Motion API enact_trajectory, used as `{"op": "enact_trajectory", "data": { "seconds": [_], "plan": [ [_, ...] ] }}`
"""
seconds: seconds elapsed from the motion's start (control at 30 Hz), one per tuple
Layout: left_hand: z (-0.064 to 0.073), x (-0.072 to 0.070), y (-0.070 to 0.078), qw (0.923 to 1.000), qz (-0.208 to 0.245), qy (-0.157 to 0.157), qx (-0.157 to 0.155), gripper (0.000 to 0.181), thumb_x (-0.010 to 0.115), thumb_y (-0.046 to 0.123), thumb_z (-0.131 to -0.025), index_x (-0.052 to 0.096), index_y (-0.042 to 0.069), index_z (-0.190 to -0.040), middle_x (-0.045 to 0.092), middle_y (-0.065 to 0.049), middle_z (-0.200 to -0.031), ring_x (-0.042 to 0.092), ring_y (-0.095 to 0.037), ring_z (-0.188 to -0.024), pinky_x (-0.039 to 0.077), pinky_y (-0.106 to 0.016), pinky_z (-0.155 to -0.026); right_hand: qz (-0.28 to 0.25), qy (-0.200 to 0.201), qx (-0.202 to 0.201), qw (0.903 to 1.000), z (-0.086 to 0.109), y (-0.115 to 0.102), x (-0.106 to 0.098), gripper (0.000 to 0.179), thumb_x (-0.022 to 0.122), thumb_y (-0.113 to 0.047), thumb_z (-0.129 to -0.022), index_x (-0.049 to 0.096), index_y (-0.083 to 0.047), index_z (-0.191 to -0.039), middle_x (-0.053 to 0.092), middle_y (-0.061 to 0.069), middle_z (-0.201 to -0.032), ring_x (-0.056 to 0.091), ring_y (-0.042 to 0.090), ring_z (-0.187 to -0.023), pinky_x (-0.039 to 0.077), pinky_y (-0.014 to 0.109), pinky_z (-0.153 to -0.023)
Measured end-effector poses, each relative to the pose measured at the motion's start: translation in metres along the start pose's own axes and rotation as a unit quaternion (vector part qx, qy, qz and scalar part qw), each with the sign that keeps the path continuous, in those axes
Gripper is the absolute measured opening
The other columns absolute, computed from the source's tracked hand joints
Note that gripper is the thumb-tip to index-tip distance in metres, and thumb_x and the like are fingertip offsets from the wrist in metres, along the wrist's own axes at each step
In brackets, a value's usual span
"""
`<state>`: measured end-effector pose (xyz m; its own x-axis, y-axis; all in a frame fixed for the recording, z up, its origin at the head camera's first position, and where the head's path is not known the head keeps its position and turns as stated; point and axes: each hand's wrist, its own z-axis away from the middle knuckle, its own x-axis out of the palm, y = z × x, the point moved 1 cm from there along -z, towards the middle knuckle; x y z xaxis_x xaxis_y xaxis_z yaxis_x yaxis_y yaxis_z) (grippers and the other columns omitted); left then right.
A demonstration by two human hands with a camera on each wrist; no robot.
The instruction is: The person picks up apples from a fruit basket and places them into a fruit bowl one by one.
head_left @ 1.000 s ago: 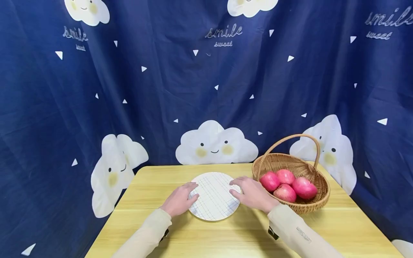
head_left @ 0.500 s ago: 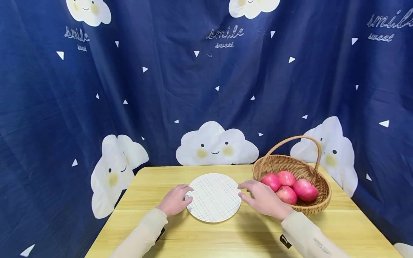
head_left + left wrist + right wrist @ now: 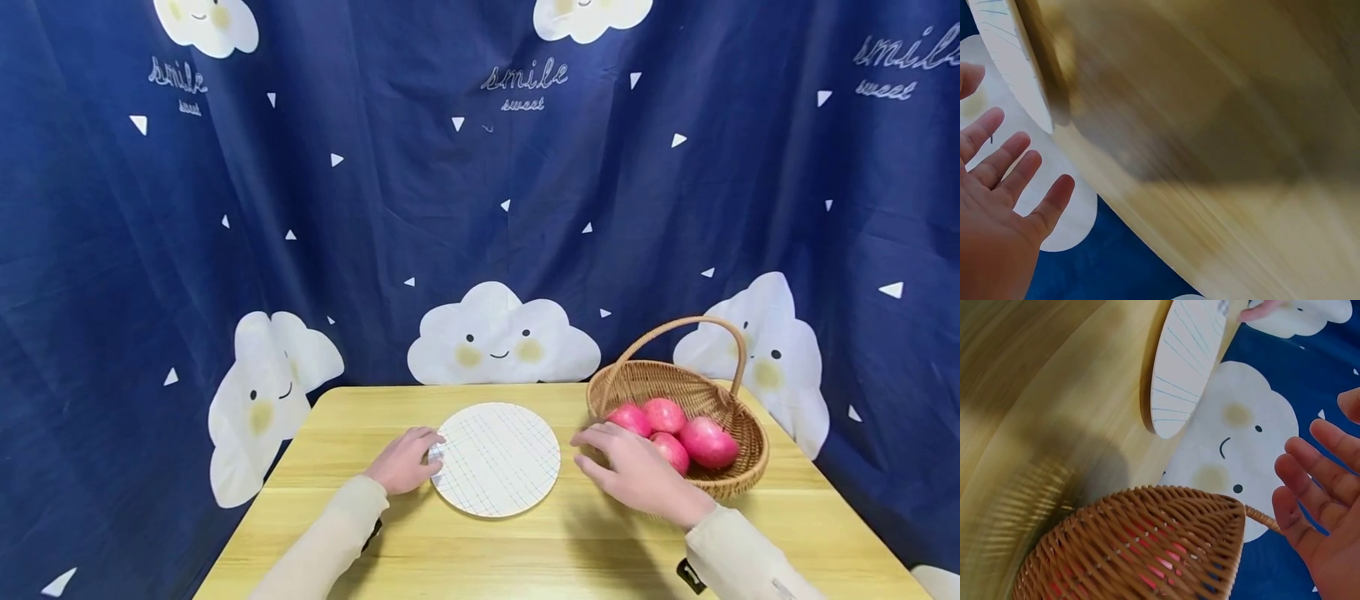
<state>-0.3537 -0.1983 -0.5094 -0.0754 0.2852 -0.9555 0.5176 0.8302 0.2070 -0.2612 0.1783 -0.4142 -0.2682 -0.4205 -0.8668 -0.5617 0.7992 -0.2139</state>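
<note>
A round white plate (image 3: pixel 495 460) with thin crossing lines lies flat on the wooden table. My left hand (image 3: pixel 405 461) is at the plate's left edge; whether the fingertips touch it I cannot tell. In the left wrist view its fingers (image 3: pixel 1054 197) are loosely spread, with nothing in them. Right of the plate, my right hand (image 3: pixel 637 471) hovers before the wicker basket (image 3: pixel 738 479), hiding part of its front left. Its fingers (image 3: pixel 1307 465) are relaxed and hold nothing. Several round pink-red fruits (image 3: pixel 708 442) lie in the basket, partly covered by that hand.
An arched handle (image 3: pixel 693 320) rises over the basket, which stands at the table's right side. Behind the light wooden table (image 3: pixel 480 567) hangs a dark blue curtain (image 3: pixel 420 200) with white clouds and triangles.
My right hand has moved right, away from the plate's right edge to in front of the basket. My left hand has drawn slightly left. The plate and basket look almost unmoved.
</note>
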Motion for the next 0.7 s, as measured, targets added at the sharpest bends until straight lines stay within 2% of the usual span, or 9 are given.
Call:
{"op": "enact_trajectory", "data": {
  "seconds": [0.13, 0.3, 0.53, 0.7],
  "plan": [
    [0.002, 0.003, -0.006, 0.9996, 0.006, -0.024, -0.011, 0.049, 0.06, 0.04, -0.085, 0.056, 0.013, -0.127, 0.047, -0.01, -0.136, 0.042, -0.029, -0.126, 0.035, -0.048, -0.102, 0.004, 0.002, 0.003, 1.0, 0.006, 0.0, -0.007, 0.022, 0.063, -0.038, -0.085, 0.067, -0.028, -0.105, 0.061, -0.015, -0.108, 0.054, 0.005, -0.107, 0.048, 0.036, -0.088],
    [0.0, 0.009, -0.011, 0.999, 0.018, -0.039, -0.015, 0.061, 0.059, 0.049, -0.084, 0.051, 0.013, -0.132, 0.039, -0.015, -0.142, 0.034, -0.034, -0.131, 0.031, -0.054, -0.103, 0.016, 0.01, -0.004, 0.9998, 0.012, 0.004, -0.016, 0.022, 0.063, -0.038, -0.086, 0.066, -0.029, -0.106, 0.061, -0.012, -0.111, 0.055, 0.008, -0.108, 0.048, 0.038, -0.089],
    [-0.008, 0.015, -0.015, 0.9969, 0.041, -0.061, -0.028, 0.072, 0.056, 0.059, -0.081, 0.045, 0.016, -0.138, 0.03, -0.017, -0.147, 0.022, -0.038, -0.136, 0.025, -0.054, -0.106, 0.023, 0.022, -0.011, 0.9994, 0.017, 0.012, -0.029, 0.023, 0.058, -0.042, -0.088, 0.065, -0.029, -0.106, 0.059, -0.013, -0.113, 0.053, 0.008, -0.112, 0.045, 0.035, -0.094],
    [-0.01, 0.019, -0.016, 0.9961, 0.043, -0.065, -0.04, 0.073, 0.054, 0.062, -0.081, 0.043, 0.018, -0.139, 0.028, -0.016, -0.148, 0.021, -0.037, -0.137, 0.025, -0.053, -0.107, 0.013, 0.024, 0.001, 0.9996, 0.021, 0.019, -0.036, 0.024, 0.058, -0.042, -0.088, 0.064, -0.031, -0.108, 0.06, -0.014, -0.112, 0.056, 0.004, -0.1, 0.05, 0.03, -0.083]
  ]
}}
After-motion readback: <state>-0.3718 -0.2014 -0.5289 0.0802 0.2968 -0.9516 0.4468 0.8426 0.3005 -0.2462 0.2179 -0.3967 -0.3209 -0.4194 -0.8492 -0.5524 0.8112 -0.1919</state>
